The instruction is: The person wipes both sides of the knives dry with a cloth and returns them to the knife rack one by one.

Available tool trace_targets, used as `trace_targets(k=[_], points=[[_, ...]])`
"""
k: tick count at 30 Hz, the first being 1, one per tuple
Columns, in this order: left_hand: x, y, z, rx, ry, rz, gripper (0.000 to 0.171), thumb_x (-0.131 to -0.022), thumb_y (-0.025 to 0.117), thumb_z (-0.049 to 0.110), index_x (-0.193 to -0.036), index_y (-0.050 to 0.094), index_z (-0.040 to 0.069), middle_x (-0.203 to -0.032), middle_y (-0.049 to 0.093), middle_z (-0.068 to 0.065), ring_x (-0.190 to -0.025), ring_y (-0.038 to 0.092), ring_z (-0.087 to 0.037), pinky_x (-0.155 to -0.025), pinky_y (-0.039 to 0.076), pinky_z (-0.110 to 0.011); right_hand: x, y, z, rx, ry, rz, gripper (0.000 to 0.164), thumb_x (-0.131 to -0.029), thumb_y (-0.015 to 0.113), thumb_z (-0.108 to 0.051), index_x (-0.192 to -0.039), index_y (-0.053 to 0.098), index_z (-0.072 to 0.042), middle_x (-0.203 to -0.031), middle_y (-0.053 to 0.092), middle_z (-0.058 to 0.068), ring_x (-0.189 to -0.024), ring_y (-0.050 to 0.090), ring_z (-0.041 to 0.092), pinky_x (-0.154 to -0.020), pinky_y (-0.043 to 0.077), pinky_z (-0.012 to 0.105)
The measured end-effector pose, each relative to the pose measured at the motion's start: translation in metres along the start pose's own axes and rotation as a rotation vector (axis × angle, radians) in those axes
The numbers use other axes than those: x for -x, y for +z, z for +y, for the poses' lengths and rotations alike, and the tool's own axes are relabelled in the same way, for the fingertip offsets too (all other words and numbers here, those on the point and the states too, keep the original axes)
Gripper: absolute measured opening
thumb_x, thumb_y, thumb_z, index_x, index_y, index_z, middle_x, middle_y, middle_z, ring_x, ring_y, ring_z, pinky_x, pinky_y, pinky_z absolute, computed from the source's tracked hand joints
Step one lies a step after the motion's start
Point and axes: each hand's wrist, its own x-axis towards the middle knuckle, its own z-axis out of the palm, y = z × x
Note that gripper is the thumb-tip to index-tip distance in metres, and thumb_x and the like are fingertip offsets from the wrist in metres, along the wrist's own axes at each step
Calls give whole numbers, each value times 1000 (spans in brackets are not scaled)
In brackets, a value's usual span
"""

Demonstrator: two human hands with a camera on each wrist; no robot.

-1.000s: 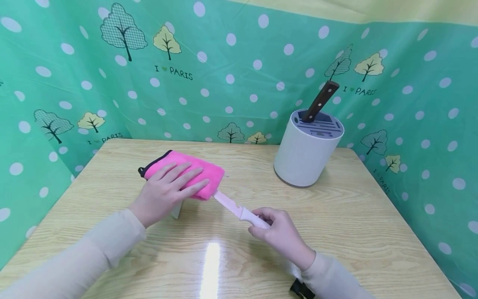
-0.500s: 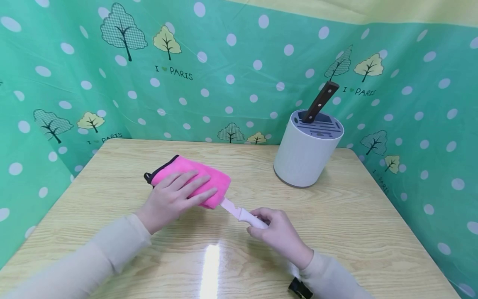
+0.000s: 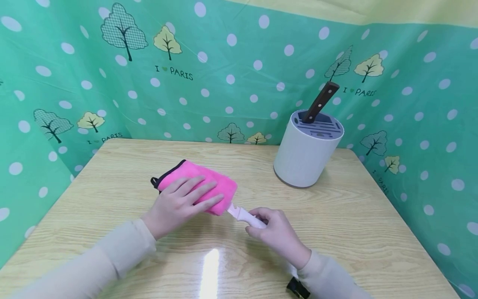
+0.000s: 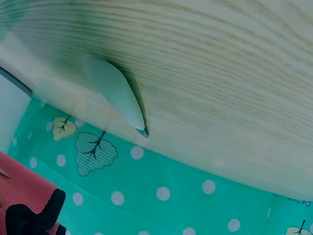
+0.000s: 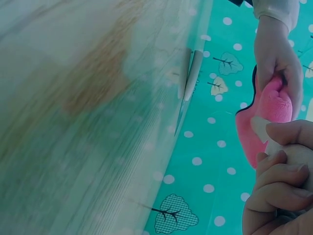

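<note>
My left hand (image 3: 171,209) grips a folded pink cloth (image 3: 225,185) with black trim, its fingers spread over the top. In the right wrist view the thumb and fingers pinch this cloth around a knife (image 3: 251,218). Only a short stretch of pale blade shows beside the handle; the cloth hides the rest. My right hand (image 3: 276,234) holds the knife by its pale handle, fingers curled round it. The cloth's black-edged corner (image 4: 34,205) shows at the lower left of the left wrist view.
A white knife holder (image 3: 307,155) stands at the back right, a brown-handled knife (image 3: 321,101) upright in it. A pale, elongated object (image 4: 115,90) lies on the wooden table (image 3: 354,232), seen in the left wrist view. A polka-dot curtain (image 3: 209,108) borders the back and sides.
The left hand and cloth have slid right and nearer along the blade, toward the handle, so less blade shows. The right hand with the knife has stayed nearly still.
</note>
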Motion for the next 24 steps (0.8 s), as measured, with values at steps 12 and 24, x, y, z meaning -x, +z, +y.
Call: trace_targets(k=[12, 24], points=[[-3, 2, 11, 13, 13, 26, 38, -108, 35, 19, -129, 64, 31, -131, 65, -2, -113, 61, -27, -94, 48, -38, 0, 1, -2, 0, 6, -8, 29, -76, 77, -5, -103, 73, 2, -80, 71, 6, -66, 60, 10, -62, 51, 22], [-9, 2, 22, 26, 26, 55, 36, -107, 37, 20, -129, 64, 31, -131, 66, -1, -113, 62, -26, -93, 48, -37, 0, 3, -4, 13, -18, -10, 28, -76, 77, -5, -103, 73, 2, -78, 71, 5, -63, 59, 7, -61, 52, 21]])
